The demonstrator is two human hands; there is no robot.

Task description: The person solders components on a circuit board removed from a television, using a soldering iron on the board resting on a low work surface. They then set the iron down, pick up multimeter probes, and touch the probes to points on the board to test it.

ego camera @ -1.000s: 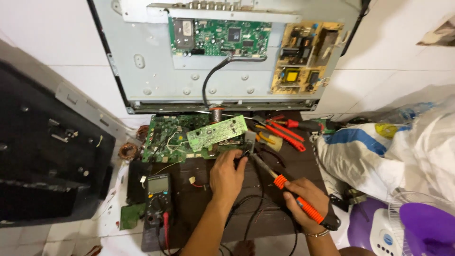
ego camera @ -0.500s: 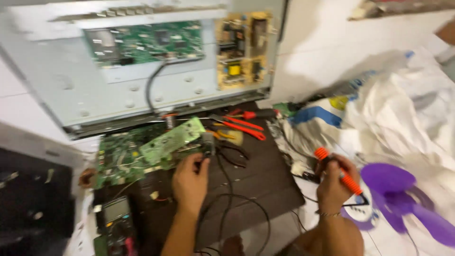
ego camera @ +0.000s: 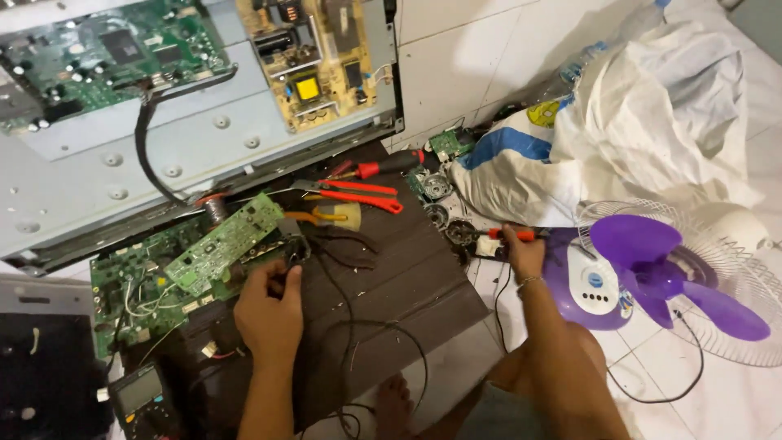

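1. Since the earlier frame, the right hand (ego camera: 521, 251) had travelled farther right, off the dark board and down to the tiled floor beside the purple fan base (ego camera: 588, 281); the left hand (ego camera: 269, 314) had stayed at the board's left part.
2. The right hand was clenched around an orange-handled tool (ego camera: 509, 235), held low and roughly level, its tip pointing left toward small round parts on the floor.
3. The left hand lay knuckles-up on the dark board (ego camera: 391, 277), fingers curled onto a small dark part (ego camera: 292, 248) at the edge of the circuit boards; whether it gripped that part could not be told.
4. A light green circuit board (ego camera: 224, 242) lay tilted across a larger dark green circuit board (ego camera: 134, 281), just left of the left hand.
5. Red-handled pliers (ego camera: 354, 194) and a red-handled screwdriver (ego camera: 383, 167) lay at the board's far edge.
6. A multimeter (ego camera: 138, 395) sat at the near left corner.
7. An opened television back panel (ego camera: 187, 122) leaned behind, and a white sack (ego camera: 652, 114) lay to the right.
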